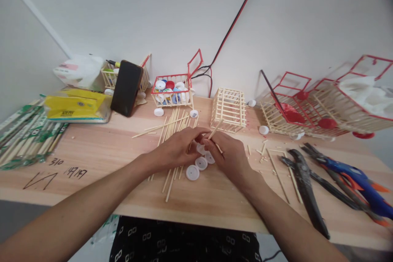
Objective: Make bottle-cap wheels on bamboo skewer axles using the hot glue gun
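Note:
My right hand is closed, pinching a thin wooden stick that slants up from between thumb and forefinger. Against it, my left hand curls its fingers around a whitish plastic bottle cap, partly hidden by both hands. Just below the hands, more bottle caps lie on the wooden table, one partly under my right fingers. A loose bunch of wooden sticks runs beneath my left hand and wrist.
Behind my hands stand a stick-built cage and a small cart of caps. More carts line the right. Cutters and a blue glue gun lie right. A phone and packed sticks are left.

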Action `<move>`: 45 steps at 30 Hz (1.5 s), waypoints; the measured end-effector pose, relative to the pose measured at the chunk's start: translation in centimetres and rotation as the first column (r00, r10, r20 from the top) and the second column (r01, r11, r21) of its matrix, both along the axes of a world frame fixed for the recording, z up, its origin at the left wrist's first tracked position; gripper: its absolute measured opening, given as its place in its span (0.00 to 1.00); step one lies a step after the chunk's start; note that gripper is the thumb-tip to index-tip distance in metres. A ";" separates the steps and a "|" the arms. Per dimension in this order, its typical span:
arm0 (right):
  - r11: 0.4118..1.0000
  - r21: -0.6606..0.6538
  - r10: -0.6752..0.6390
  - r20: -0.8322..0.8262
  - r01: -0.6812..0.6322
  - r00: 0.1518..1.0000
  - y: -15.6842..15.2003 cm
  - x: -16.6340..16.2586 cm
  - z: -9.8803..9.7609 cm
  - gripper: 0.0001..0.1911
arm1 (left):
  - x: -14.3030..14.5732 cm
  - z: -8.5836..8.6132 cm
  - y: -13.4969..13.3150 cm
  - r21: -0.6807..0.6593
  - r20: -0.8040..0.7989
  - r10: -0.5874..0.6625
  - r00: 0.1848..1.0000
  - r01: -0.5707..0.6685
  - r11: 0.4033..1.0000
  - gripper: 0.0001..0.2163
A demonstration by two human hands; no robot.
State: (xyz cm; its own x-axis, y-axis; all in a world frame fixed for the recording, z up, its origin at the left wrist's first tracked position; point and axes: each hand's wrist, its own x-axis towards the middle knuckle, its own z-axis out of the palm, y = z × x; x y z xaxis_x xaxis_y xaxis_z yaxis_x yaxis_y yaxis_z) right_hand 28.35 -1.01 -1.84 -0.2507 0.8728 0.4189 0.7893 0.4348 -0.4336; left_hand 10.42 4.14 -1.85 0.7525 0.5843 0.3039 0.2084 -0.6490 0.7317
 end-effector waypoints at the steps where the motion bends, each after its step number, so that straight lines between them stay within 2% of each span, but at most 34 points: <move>1: 1.000 0.003 0.000 0.002 0.000 1.000 0.0 0.0 0.0 0.13 | 0.0 0.0 0.0 0.004 -0.001 -0.001 1.000 0.001 1.000 0.22; 45: 1.000 0.015 0.021 -0.015 -0.020 1.000 0.0 0.1 -0.1 0.12 | 0.0 -0.1 0.1 0.034 -0.028 -0.003 1.000 0.004 0.999 0.21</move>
State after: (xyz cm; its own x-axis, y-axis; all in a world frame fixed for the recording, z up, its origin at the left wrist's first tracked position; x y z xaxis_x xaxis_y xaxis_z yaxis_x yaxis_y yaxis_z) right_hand 28.41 -1.02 -1.91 -0.2619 0.8611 0.4359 0.7734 0.4574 -0.4389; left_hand 10.42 4.28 -1.90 0.7631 0.5710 0.3027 0.2259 -0.6745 0.7028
